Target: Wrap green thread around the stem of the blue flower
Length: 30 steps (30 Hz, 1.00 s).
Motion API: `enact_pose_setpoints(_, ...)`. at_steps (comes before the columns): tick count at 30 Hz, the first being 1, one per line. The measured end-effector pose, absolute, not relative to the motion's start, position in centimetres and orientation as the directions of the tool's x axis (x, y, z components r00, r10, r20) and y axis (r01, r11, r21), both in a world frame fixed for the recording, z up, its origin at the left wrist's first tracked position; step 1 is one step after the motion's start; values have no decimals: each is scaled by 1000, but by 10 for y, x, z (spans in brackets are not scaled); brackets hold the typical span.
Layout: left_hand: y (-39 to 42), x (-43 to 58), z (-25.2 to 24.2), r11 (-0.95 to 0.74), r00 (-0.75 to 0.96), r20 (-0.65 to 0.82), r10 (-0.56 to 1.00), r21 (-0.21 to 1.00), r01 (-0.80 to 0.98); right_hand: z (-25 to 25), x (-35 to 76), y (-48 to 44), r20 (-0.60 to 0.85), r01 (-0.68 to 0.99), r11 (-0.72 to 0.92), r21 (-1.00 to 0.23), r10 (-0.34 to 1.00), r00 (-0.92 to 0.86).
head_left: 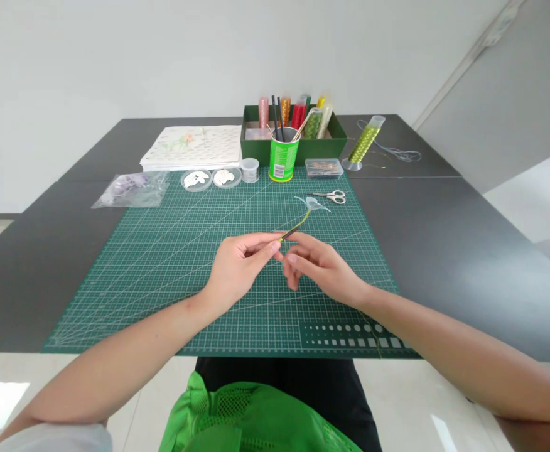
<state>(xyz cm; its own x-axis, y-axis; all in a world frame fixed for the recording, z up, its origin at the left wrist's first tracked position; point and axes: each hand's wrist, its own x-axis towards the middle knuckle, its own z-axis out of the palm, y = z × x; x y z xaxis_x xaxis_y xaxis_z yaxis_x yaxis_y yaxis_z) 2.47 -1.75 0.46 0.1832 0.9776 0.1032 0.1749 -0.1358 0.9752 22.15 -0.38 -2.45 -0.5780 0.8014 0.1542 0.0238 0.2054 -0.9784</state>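
My left hand (242,260) pinches a thin stem between thumb and forefinger. The flower stem (302,220) is wrapped in yellow-green, has a dark stretch near my fingers and slants up to the right. At its far end is a small pale-blue, see-through flower (311,203) with thin pointed parts spreading sideways. My right hand (319,263) is beside the stem, its forefinger reaching behind or against it, the other fingers curled towards the thumb. Whatever those fingers hold is hidden. A fine greenish thread (377,342) shows below my right forearm, over the mat's front edge.
A green cutting mat (162,263) covers the table's middle. Behind the flower lie scissors (335,196), a clear box (324,167), a green can (284,160) and dishes of white pieces (196,180). A green box (312,149) holds thread spools; another green spool (366,141) stands right.
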Motion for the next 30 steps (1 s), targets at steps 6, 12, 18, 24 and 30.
enact_pose_setpoints(6,-18,25,5,-147,138,117,984,961,235,-22,226,-15,371,443,638,-630,748,-551)
enact_pose_setpoints(12,-16,23,1,-152,162,99,982,920,361,-6,230,-18,517,382,760,-525,642,-566)
enact_pose_setpoints(18,-14,23,-8,-163,369,-62,927,821,547,24,241,-16,424,167,601,-781,708,-565)
enact_pose_setpoints(24,-20,29,-4,-236,527,-94,845,818,524,28,258,1,387,240,564,-790,762,-519)
enact_pose_setpoints(30,-25,32,2,-307,608,-83,790,804,510,15,264,21,308,291,526,-799,774,-554)
